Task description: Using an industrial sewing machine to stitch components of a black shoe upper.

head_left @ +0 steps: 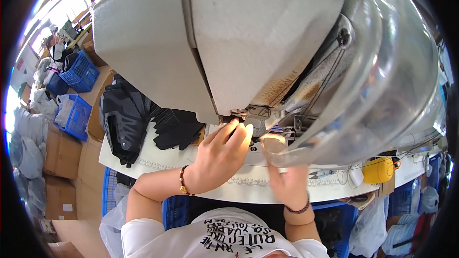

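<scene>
My left hand is at the needle area of a large white sewing machine, its bent fingertips close together on a small black piece, mostly covered by the fingers. My right hand is to the right of it, smeared by motion; its fingers are partly behind a clear plastic shield, and whether they hold anything is hidden. Beside the machine, on the left of the white table, lie flat black cut pieces. Next to them is a pile of black and grey shoe uppers.
Dark threads run down the machine's right side. A yellow container and tweezers lie at the table's right. Blue crates and cardboard boxes line the left floor. A person sits far left. Plastic bags hang lower right.
</scene>
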`<state>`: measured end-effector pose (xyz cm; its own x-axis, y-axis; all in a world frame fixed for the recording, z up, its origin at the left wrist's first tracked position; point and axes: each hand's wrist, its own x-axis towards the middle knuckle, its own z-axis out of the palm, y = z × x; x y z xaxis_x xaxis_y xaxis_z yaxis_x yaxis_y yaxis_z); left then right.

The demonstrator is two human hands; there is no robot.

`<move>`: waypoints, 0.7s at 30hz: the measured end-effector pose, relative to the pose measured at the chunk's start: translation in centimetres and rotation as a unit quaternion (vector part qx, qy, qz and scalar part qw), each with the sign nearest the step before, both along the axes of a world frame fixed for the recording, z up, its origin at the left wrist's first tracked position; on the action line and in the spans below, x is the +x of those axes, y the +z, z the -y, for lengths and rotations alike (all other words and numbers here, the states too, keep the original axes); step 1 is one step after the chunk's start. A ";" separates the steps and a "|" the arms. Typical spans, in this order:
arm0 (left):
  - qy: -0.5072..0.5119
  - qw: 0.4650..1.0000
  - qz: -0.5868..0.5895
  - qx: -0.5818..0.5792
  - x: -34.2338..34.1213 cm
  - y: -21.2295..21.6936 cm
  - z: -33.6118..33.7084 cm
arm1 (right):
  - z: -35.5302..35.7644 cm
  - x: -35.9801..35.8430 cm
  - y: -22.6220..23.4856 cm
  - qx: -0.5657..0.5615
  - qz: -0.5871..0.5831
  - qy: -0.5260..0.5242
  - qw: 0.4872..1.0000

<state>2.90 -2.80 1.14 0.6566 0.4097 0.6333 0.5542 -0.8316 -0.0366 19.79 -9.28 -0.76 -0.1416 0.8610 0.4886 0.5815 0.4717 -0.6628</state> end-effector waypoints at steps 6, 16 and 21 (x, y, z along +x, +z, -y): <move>-0.084 0.995 0.048 -0.020 -0.5 -0.2 -1.5 | -3.8 4.3 -1.3 0.135 0.090 -0.054 0.985; -0.107 0.991 -0.024 -0.081 -3.0 0.8 -4.7 | -2.6 4.1 -2.8 0.280 0.423 -0.099 0.856; -0.156 0.982 -0.010 -0.104 -3.4 -0.8 -6.4 | -2.7 3.4 -3.2 0.348 0.481 -0.127 0.795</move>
<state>-0.49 3.61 0.29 0.7815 0.3065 0.5435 0.2730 -0.9512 0.1439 23.20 -6.61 -3.95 -0.6017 0.4904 0.6305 0.7970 0.3156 0.5151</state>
